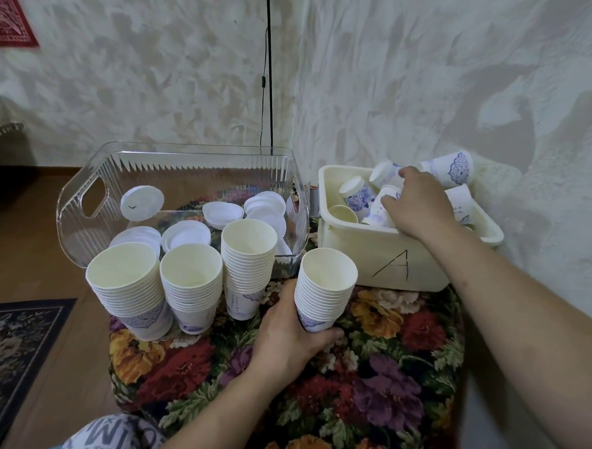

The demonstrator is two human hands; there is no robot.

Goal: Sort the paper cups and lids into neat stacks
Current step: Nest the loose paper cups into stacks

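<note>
Four stacks of nested paper cups stand on a floral-patterned surface (375,393) that fills the lower centre of the frame, seen from the head camera.

At centre left sits a clear ribbed plastic bin (83,192) with a cut-out handle; it holds loose white lids (267,205), some lying flat, some overlapping, and one lid (141,203) propped against the left wall with a small dark mark on it.

At centre right sits a cream plastic tub (361,258) with a hand-drawn letter "A" (393,265) on its front wall. It holds a jumble of loose paper cups (452,169) with blue ornamental print, lying on their sides, several still capped with lids.

Three stacks stand in a row just in front of the clear bin: left stack (126,291), middle stack (191,287), and the taller right stack (248,266), which bears faint blue handwriting too small to read.

The fourth stack (323,291) is at the centre of the frame; the left hand (288,337) grasps it around its base, thumb and fingers curled round the lowest cup.

The right hand (415,206) reaches into the cream tub, fingers bent down over a capped cup (383,205); whether it actually grips that cup cannot be told.

At the bottom left edge, grey fabric with white lettering (112,434) shows; the letters are cut off and unreadable.
</note>
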